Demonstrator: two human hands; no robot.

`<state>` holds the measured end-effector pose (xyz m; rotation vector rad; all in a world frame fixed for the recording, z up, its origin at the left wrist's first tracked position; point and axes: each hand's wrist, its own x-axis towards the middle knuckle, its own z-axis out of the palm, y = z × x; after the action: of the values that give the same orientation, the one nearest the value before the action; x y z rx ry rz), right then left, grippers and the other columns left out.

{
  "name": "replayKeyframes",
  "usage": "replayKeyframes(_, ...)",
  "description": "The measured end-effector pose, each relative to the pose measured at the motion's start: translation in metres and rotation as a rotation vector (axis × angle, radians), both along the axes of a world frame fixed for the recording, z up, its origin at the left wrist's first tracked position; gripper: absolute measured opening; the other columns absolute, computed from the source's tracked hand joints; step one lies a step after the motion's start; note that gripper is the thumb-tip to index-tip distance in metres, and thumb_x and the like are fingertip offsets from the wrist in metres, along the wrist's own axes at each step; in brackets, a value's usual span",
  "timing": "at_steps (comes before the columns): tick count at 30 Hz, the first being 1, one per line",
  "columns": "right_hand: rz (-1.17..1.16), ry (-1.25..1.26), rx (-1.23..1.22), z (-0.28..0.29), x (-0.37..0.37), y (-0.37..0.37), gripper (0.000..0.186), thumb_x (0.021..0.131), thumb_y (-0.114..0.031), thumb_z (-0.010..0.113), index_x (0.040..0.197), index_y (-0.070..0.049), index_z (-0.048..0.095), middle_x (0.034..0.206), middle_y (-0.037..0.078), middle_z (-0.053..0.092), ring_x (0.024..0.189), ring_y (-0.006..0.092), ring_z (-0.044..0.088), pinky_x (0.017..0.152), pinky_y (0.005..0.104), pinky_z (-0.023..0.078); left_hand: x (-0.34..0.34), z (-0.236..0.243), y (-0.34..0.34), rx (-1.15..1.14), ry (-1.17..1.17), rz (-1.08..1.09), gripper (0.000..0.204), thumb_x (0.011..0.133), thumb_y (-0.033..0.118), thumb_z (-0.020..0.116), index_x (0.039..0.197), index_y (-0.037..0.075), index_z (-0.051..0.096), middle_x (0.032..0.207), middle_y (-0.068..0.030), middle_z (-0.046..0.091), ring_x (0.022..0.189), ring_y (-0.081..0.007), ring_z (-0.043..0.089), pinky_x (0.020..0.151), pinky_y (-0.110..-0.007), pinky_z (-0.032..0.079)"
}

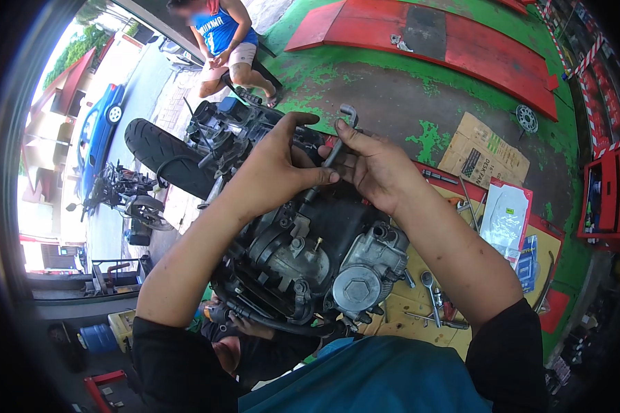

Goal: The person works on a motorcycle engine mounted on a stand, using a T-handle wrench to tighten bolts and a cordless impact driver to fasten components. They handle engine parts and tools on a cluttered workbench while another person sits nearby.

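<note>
Both my hands are raised over a partly dismantled motorcycle engine and hold an L-shaped wrench [335, 153] between them. The wrench stands tilted, its bent end at the top; the lower end is hard to make out against the dark parts. My left hand [282, 162] presses its thumb on the lower shaft, with its index finger reaching past above. Higher up, my right hand [377, 165] has its thumb against the shaft near the bend, fingers curled behind it. Under them sit a grey carburetor [293, 258], a black housing [341, 217] and a round metal cap [357, 289].
A ratchet [430, 282] and other tools lie on a yellowish work surface [410, 327] at right, beside a plastic-wrapped packet [506, 217]. Cardboard [486, 148] and a red ramp [434, 41] lie beyond. One person [224, 41] sits at the far left; another person's hand [251, 325] is low beside the engine.
</note>
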<state>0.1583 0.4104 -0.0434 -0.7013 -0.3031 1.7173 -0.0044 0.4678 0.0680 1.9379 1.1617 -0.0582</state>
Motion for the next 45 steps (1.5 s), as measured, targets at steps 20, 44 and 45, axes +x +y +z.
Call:
replayKeyframes(20, -0.057, 0.128, 0.046, 0.009, -0.001, -0.003, 0.032, 0.104, -0.032, 0.063, 0.119, -0.004, 0.061, 0.109, 0.010, 0.070, 0.096, 0.0243, 0.070, 0.079, 0.0400, 0.057, -0.015, -0.027, 0.004, -0.250, -0.469, 0.108, 0.074, 0.086, 0.017, 0.085, 0.144, 0.001, 0.041, 0.075, -0.0036, 0.066, 0.074, -0.0113, 0.064, 0.066, -0.028, 0.048)
replayKeyframes(44, -0.085, 0.041, 0.070, 0.000, 0.004, -0.005, 0.035, 0.104, -0.030, 0.065, 0.124, -0.003, 0.059, 0.116, 0.012, 0.070, 0.103, 0.0237, 0.068, 0.085, 0.0417, 0.057, -0.014, -0.017, 0.002, -0.301, -0.429, 0.017, 0.066, 0.091, 0.008, 0.077, 0.147, 0.000, 0.042, 0.085, -0.0057, 0.071, 0.081, -0.0098, 0.066, 0.074, -0.026, 0.048)
replayKeyframes(45, -0.071, 0.059, 0.086, 0.002, 0.004, -0.004, 0.035, 0.103, -0.031, 0.065, 0.124, -0.003, 0.059, 0.116, 0.013, 0.069, 0.102, 0.0242, 0.068, 0.085, 0.0427, 0.057, -0.015, -0.014, 0.002, -0.350, -0.435, 0.039, 0.065, 0.092, 0.008, 0.077, 0.146, 0.000, 0.042, 0.084, -0.0042, 0.071, 0.081, -0.0094, 0.066, 0.076, -0.025, 0.047)
